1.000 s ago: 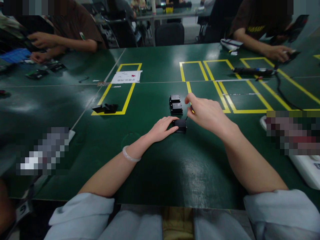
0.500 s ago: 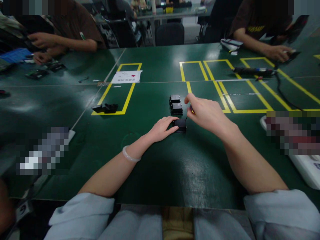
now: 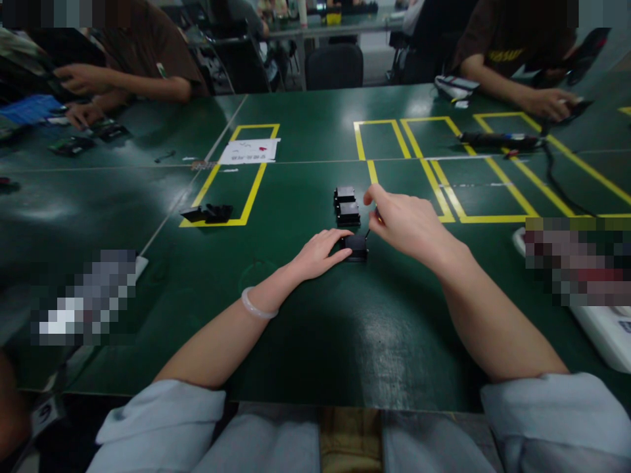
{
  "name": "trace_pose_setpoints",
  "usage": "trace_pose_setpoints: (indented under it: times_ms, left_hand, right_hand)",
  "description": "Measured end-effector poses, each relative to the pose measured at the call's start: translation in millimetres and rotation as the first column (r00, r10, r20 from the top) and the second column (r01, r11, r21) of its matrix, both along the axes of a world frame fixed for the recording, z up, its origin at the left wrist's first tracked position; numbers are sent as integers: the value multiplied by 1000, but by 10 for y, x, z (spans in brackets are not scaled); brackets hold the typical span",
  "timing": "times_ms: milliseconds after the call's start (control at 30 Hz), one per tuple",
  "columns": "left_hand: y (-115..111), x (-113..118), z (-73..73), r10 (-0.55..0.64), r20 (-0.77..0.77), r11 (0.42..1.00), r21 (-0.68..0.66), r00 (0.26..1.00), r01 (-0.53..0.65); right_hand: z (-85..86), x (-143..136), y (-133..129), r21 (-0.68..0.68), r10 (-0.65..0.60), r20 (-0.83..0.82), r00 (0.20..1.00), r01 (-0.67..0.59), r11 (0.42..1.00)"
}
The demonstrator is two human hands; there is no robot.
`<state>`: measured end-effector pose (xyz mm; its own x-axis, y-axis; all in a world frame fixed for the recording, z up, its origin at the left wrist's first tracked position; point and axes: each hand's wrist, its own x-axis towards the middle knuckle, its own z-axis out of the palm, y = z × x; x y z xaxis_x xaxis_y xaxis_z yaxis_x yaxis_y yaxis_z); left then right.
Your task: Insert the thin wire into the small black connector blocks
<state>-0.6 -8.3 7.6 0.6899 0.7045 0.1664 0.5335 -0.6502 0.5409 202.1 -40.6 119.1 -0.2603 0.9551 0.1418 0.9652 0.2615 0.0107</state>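
Note:
A small black box-shaped part [image 3: 357, 246] lies on the green table in front of me. My left hand [image 3: 318, 253] closes on its left side, thumb and fingers holding it against the table. In the pinched fingers of my right hand [image 3: 407, 220] is a screwdriver [image 3: 368, 232]. Most of its handle is hidden by the hand, and the thin dark shaft slants down to the part's right far corner. Just beyond stand two similar black parts with greyer tops, a nearer one [image 3: 348, 212] and a farther one [image 3: 345, 194], close together.
Yellow tape outlines [image 3: 256, 190] mark the table [image 3: 305, 341]. A black piece [image 3: 210, 213] and a white paper [image 3: 250, 151] lie at the left. To the right are a black corded tool [image 3: 500, 140] and a blurred-out white-edged object [image 3: 601, 335]. Two people work across the table.
Both hands stay in nearly the same place, and the part has not visibly moved. The screwdriver handle shows slightly less between my right fingers.

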Motion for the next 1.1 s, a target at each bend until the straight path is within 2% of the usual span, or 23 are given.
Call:
trace_pose_setpoints:
  times_ms: [333, 600, 833, 1100]
  left_hand:
    - [-2, 7, 19, 1, -8, 1000, -6, 1000, -1]
    - [5, 3, -1, 0, 5, 1000, 1, 1000, 0]
    - [2, -2, 4, -1, 3, 1000, -3, 1000, 1]
    - [-1, 3, 8, 1, 0, 1000, -1, 1000, -1]
  right_hand:
    - [-14, 4, 32, -4, -26, 48, 998, 26, 1000]
    - [-15, 5, 16, -10, -12, -5, 1000, 12, 1000]
    - [-25, 13, 39, 16, -46, 75, 996, 45, 999]
    - [-36, 8, 10, 32, -19, -7, 1000, 19, 999]
